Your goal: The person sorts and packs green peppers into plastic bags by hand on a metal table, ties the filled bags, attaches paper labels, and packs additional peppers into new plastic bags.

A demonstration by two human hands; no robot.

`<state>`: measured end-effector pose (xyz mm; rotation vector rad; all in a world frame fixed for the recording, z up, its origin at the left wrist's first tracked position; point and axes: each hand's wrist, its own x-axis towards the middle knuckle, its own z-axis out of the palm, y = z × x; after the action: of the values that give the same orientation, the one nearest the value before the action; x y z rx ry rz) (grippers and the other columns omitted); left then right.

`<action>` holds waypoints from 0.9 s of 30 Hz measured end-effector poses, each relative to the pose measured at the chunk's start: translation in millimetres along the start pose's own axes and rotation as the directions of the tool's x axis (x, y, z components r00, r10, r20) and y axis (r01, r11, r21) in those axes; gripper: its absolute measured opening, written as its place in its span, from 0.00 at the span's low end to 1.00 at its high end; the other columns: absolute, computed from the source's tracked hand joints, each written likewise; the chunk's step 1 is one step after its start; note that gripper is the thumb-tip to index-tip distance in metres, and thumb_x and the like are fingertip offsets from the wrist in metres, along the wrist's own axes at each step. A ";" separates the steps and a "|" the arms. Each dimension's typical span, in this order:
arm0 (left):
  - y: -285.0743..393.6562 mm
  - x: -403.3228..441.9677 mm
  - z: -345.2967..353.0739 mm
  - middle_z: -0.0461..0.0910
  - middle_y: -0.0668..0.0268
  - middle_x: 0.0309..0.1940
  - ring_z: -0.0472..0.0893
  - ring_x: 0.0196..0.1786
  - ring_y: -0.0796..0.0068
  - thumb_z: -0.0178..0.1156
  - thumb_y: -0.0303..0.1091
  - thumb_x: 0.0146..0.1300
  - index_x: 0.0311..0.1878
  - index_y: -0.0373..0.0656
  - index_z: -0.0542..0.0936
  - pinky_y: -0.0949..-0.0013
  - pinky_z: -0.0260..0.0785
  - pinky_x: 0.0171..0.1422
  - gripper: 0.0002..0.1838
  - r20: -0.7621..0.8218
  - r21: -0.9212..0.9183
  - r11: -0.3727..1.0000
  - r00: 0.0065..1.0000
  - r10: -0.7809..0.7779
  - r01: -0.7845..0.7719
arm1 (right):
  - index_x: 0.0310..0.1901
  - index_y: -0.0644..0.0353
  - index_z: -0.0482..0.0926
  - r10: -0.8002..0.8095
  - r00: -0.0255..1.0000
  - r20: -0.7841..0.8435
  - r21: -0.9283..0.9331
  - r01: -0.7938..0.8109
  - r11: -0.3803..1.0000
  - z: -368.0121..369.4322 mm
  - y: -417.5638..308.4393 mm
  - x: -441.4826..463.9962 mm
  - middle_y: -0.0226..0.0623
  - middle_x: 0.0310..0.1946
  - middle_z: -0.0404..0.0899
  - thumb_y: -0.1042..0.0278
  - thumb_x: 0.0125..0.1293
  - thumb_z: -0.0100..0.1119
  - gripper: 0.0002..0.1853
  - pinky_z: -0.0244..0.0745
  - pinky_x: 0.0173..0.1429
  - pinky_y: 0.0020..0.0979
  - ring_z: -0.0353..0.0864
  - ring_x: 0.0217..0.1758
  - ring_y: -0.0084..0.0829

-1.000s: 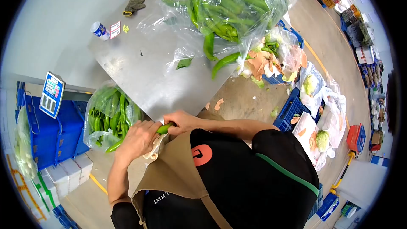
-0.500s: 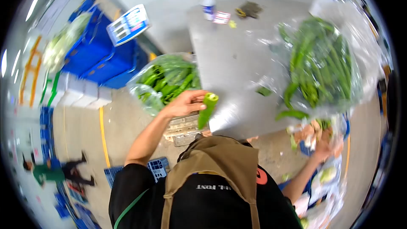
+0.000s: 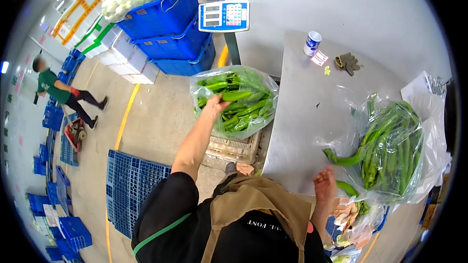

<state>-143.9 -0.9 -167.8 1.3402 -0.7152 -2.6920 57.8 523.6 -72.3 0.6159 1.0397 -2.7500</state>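
Observation:
My left hand (image 3: 217,104) holds a long green pepper (image 3: 236,96) over an open clear bag of green peppers (image 3: 243,122), left of the metal table (image 3: 300,117). The pepper lies level, just above or against the others. Near the table's front edge, my right hand (image 3: 324,185) is raised with its fingers loosely curled and apart, holding nothing visible. To its right a large clear bag of long green peppers (image 3: 392,151) lies on the table, with a pepper (image 3: 347,188) sticking out beside the hand.
A scale display (image 3: 224,16) stands behind the bag, beside stacked blue crates (image 3: 168,19). A can (image 3: 312,43) and glove (image 3: 347,63) lie on the table. A blue pallet (image 3: 134,185) is on the floor; a person (image 3: 51,83) walks with a pallet jack at far left.
The view has turned left. My left hand has carried the pepper over the bag on the left. My right hand let go of it earlier and has moved from the waste crate to the table edge.

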 end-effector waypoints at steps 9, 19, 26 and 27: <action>39.0 38.6 -28.6 0.74 0.48 0.53 0.76 0.55 0.51 0.63 0.31 0.53 0.60 0.39 0.66 0.57 0.69 0.59 0.31 -0.296 0.808 0.500 0.518 0.802 -0.311 | 0.49 0.63 0.74 0.072 0.997 -0.013 -0.222 -0.073 0.972 43.6 23.2 -10.5 0.44 0.31 0.80 0.72 0.63 0.54 0.13 0.75 0.34 0.35 0.79 0.29 0.35; 33.6 4.3 -25.1 0.77 0.55 0.48 0.75 0.53 0.57 0.58 0.51 0.59 0.49 0.44 0.75 0.52 0.64 0.56 0.23 0.282 0.891 -0.443 0.640 0.715 0.102 | 0.51 0.64 0.72 0.084 0.991 -0.105 -0.322 -0.114 0.940 54.5 36.3 -13.5 0.43 0.31 0.80 0.72 0.64 0.53 0.14 0.76 0.33 0.35 0.79 0.27 0.35; -13.8 -31.6 -9.7 0.67 0.59 0.60 0.64 0.65 0.57 0.63 0.36 0.51 0.58 0.49 0.70 0.43 0.56 0.64 0.28 0.852 0.391 -0.753 0.518 0.078 -0.530 | 0.51 0.65 0.73 0.076 0.989 -0.124 -0.473 -0.126 0.872 86.6 49.3 -3.7 0.40 0.30 0.79 0.73 0.65 0.52 0.13 0.75 0.32 0.30 0.79 0.26 0.30; -17.7 -23.1 -13.5 0.66 0.60 0.60 0.63 0.65 0.57 0.64 0.36 0.51 0.59 0.49 0.70 0.42 0.55 0.64 0.29 0.847 0.382 -0.764 0.527 0.065 -0.520 | 0.51 0.65 0.73 0.088 0.989 -0.120 -0.485 -0.135 0.864 90.4 52.7 -0.9 0.39 0.30 0.79 0.73 0.65 0.52 0.13 0.75 0.32 0.30 0.79 0.26 0.30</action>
<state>-116.4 15.4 -165.2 -0.2234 -3.0505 -0.4112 43.2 424.4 -42.3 0.6945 1.5949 -2.2325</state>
